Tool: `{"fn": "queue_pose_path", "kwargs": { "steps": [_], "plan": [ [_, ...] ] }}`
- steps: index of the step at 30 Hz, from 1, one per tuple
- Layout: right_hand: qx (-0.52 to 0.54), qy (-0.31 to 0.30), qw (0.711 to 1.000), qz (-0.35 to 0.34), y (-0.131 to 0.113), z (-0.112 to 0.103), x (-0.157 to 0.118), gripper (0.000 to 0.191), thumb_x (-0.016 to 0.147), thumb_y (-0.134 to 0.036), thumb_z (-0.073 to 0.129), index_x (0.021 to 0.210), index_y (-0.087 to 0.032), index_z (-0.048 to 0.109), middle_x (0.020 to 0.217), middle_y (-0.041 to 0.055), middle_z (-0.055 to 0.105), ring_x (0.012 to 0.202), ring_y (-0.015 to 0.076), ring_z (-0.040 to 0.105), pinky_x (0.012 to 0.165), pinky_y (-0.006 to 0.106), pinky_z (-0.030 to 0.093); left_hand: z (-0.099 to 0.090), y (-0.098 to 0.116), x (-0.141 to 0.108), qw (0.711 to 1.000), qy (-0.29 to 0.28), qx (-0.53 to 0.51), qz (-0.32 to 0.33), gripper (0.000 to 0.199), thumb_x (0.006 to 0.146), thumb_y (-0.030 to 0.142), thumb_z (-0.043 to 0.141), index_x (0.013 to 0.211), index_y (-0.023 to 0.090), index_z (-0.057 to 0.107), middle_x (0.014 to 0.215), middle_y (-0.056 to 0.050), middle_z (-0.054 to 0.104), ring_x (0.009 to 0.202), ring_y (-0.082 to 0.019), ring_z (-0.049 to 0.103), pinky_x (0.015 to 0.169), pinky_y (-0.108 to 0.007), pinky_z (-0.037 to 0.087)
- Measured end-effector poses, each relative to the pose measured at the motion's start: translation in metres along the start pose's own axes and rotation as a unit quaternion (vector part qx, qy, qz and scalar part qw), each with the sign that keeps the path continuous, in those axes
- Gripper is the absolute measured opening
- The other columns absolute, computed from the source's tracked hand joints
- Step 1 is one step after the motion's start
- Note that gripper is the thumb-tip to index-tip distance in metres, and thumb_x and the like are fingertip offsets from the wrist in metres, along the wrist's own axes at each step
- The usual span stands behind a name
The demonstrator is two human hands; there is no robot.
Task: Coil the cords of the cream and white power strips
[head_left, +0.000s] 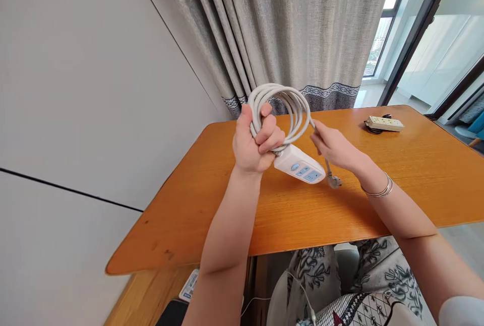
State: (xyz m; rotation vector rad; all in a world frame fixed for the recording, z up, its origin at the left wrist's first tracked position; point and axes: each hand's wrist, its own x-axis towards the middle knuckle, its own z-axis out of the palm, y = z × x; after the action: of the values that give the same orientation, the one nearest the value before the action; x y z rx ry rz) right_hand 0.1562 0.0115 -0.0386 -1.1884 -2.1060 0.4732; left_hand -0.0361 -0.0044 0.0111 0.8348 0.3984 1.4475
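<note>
My left hand (260, 137) is closed around a coil of thick white power cord (278, 88), held up above the table. Below that fist hangs the white power strip (300, 165) on the cord's end, tilted, its blue sockets and switch facing me. To the right, my right hand (330, 142) pinches the free length of the same cord beside the coil. From under its fingers the cord's plug (334, 181) dangles over the tabletop. A silver bangle circles the right wrist.
The orange-brown wooden table (181, 200) spans the view. On its far right lies a second, cream power strip (384, 123) with a black cord. A grey curtain (302, 23) hangs behind, a pale wall panel (75, 89) stands left, and a glass door is at right.
</note>
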Motion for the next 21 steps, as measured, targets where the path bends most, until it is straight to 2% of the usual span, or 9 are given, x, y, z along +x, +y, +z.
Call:
{"fn": "queue_pose_path", "kwargs": {
  "steps": [2, 6, 9, 12, 14, 16, 19, 21],
  "plan": [
    [-0.067, -0.069, 0.994, 0.052, -0.006, 0.004, -0.001, 0.051, 0.097, -0.018, 0.043, 0.147, -0.009, 0.041, 0.079, 0.0049, 0.066, 0.068, 0.0187, 0.057, 0.065, 0.028, 0.04, 0.004, -0.004, 0.001, 0.999, 0.029, 0.0, 0.04, 0.048, 0.108, 0.052, 0.028, 0.075, 0.022, 0.045, 0.042, 0.01, 0.022, 0.029, -0.006, 0.017, 0.035, -0.018, 0.023],
    [-0.138, -0.167, 0.972, 0.096, -0.012, 0.006, -0.004, 0.044, 0.096, -0.016, 0.043, 0.139, -0.007, 0.046, 0.089, 0.0124, 0.073, 0.073, 0.0224, 0.064, 0.064, 0.029, 0.041, -0.001, -0.011, 0.011, 0.983, 0.088, 0.019, 0.16, 0.043, 0.106, 0.049, 0.039, 0.076, 0.022, 0.05, 0.044, 0.009, 0.032, 0.032, -0.006, 0.024, 0.036, -0.018, 0.024],
    [-0.242, -0.171, 0.951, 0.089, -0.02, 0.008, -0.008, 0.048, 0.099, -0.015, 0.04, 0.145, -0.005, 0.043, 0.103, 0.0183, 0.074, 0.087, 0.0271, 0.069, 0.068, 0.032, 0.044, -0.013, -0.015, 0.021, 0.962, 0.106, 0.061, 0.245, 0.039, 0.106, 0.045, 0.044, 0.076, 0.021, 0.052, 0.046, 0.008, 0.039, 0.034, -0.005, 0.029, 0.038, -0.018, 0.025],
    [-0.351, -0.159, 0.919, 0.083, -0.035, 0.012, -0.015, 0.056, 0.099, -0.015, 0.044, 0.155, -0.007, 0.038, 0.112, 0.0208, 0.073, 0.086, 0.0275, 0.071, 0.064, 0.033, 0.043, -0.024, -0.023, 0.027, 0.947, 0.094, 0.137, 0.275, 0.033, 0.102, 0.044, 0.053, 0.079, 0.021, 0.054, 0.049, 0.007, 0.047, 0.037, -0.006, 0.037, 0.04, -0.017, 0.03],
    [-0.385, -0.142, 0.911, 0.032, -0.045, 0.014, -0.022, 0.058, 0.097, -0.011, 0.048, 0.154, -0.01, 0.043, 0.107, 0.0177, 0.073, 0.079, 0.0231, 0.069, 0.061, 0.031, 0.042, -0.029, -0.03, 0.029, 0.94, 0.075, 0.196, 0.268, 0.029, 0.098, 0.047, 0.059, 0.084, 0.022, 0.057, 0.054, 0.006, 0.056, 0.04, -0.007, 0.045, 0.043, -0.018, 0.036],
    [-0.388, -0.098, 0.915, -0.063, -0.051, 0.014, -0.03, 0.048, 0.096, -0.008, 0.049, 0.143, -0.012, 0.057, 0.093, 0.012, 0.073, 0.072, 0.0183, 0.065, 0.06, 0.03, 0.039, -0.033, -0.037, 0.029, 0.936, 0.043, 0.249, 0.246, 0.028, 0.096, 0.05, 0.062, 0.092, 0.022, 0.059, 0.061, 0.005, 0.065, 0.044, -0.008, 0.054, 0.046, -0.019, 0.041],
    [-0.353, 0.028, 0.913, -0.202, -0.052, 0.007, -0.04, 0.032, 0.101, -0.012, 0.047, 0.118, -0.018, 0.073, 0.078, 0.0045, 0.069, 0.066, 0.0144, 0.057, 0.058, 0.029, 0.035, -0.033, -0.042, 0.025, 0.931, -0.024, 0.309, 0.194, 0.033, 0.093, 0.052, 0.064, 0.106, 0.022, 0.062, 0.069, 0.002, 0.071, 0.051, -0.011, 0.064, 0.051, -0.02, 0.047],
    [-0.306, 0.12, 0.91, -0.253, -0.05, -0.001, -0.043, 0.027, 0.103, -0.017, 0.049, 0.104, -0.023, 0.076, 0.075, 0.0015, 0.067, 0.065, 0.0128, 0.054, 0.059, 0.029, 0.035, -0.031, -0.043, 0.02, 0.928, -0.075, 0.331, 0.151, 0.038, 0.092, 0.055, 0.064, 0.109, 0.022, 0.063, 0.069, 0.001, 0.072, 0.053, -0.012, 0.066, 0.052, -0.021, 0.049]
  ]
}}
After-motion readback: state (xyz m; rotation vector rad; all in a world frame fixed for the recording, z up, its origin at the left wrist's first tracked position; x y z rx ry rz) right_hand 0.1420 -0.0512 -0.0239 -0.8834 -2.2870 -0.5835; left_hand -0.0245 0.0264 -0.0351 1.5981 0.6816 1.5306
